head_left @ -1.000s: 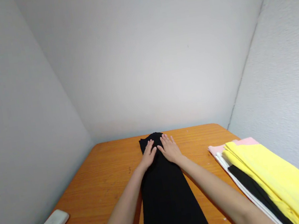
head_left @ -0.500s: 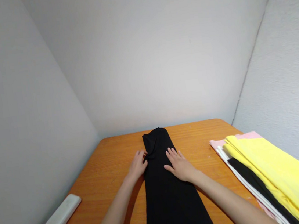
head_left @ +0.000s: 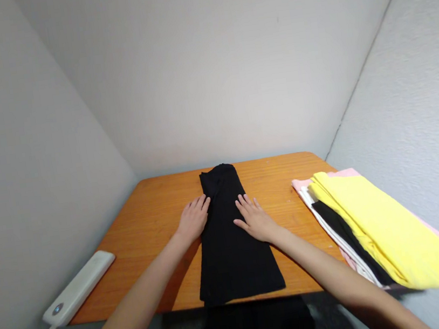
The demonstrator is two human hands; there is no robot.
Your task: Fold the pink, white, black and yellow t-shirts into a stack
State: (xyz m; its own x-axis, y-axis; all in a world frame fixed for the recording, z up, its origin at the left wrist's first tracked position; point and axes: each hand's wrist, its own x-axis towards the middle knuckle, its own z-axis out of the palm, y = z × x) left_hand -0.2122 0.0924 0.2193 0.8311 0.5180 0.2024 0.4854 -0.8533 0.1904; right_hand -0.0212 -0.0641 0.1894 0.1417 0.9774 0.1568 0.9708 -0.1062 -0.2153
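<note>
A long strip of folded black cloth (head_left: 232,255) lies down the middle of an orange wooden table (head_left: 146,224), its near end hanging over the front edge. My left hand (head_left: 192,220) rests flat at the cloth's left edge, fingers stretched out. My right hand (head_left: 255,218) lies flat on the cloth's right side, fingers spread. Neither hand grips anything.
A stack of folded cloths, yellow (head_left: 378,224) on top with black, white and pink beneath, sits at the table's right edge and overhangs it. A white power bank (head_left: 79,287) with a cable lies at the front left corner. Grey walls close in on three sides.
Both hands slid back along the cloth from its far end and moved apart to its two sides. The view has pulled back, so the table's front edge now shows.
</note>
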